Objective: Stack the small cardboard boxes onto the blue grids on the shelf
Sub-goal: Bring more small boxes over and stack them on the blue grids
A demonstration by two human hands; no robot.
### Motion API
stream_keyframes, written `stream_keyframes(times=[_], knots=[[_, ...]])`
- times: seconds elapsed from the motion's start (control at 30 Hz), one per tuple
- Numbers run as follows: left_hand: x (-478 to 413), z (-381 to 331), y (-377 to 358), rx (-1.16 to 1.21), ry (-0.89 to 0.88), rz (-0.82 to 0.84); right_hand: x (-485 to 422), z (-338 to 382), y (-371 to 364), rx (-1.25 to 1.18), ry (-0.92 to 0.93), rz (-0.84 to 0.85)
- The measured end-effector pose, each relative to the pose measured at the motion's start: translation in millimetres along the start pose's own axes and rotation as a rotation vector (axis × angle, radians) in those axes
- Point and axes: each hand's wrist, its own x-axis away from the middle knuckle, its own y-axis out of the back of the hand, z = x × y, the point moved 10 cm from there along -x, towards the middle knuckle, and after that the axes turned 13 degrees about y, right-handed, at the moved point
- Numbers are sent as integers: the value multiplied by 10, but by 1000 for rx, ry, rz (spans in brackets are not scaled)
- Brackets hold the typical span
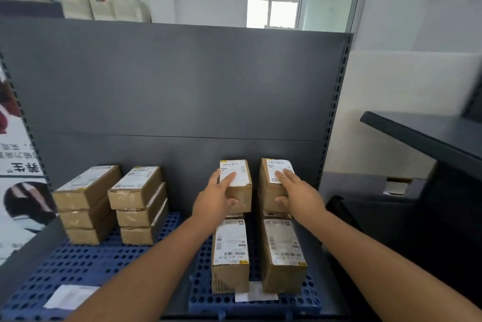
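Observation:
Two blue grids lie on the grey shelf, the left grid (78, 264) and the right grid (200, 282). The left one carries two stacks of three small cardboard boxes (86, 204) (138, 204). On the right grid, two labelled boxes stand at the front (229, 256) (283, 256), with two stacks behind them. My left hand (216, 196) holds the top box of the left back stack (241, 173), fingers on its label and thumb on its front face. My right hand (300, 194) holds the top box of the right back stack (268, 181) the same way.
The shelf's grey back panel (182, 92) rises right behind the stacks. A dark desk (430, 139) stands to the right. A white paper sheet (70, 295) lies on the left grid and a slip (257, 295) at the right grid's front. A poster (15, 191) hangs at the left.

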Motion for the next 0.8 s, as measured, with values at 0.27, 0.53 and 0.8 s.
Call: stream_keyframes(times=[0.27,0.53,0.8], knots=[[-53,136,-177,-29,38,-6,-68,-38,-225,-43,24,26],[-26,167,-211,-58,58,22,-31,48,-180,-58,56,8],[11,189,-128,-63,25,-27,-12,95,-63,-31,44,-1]])
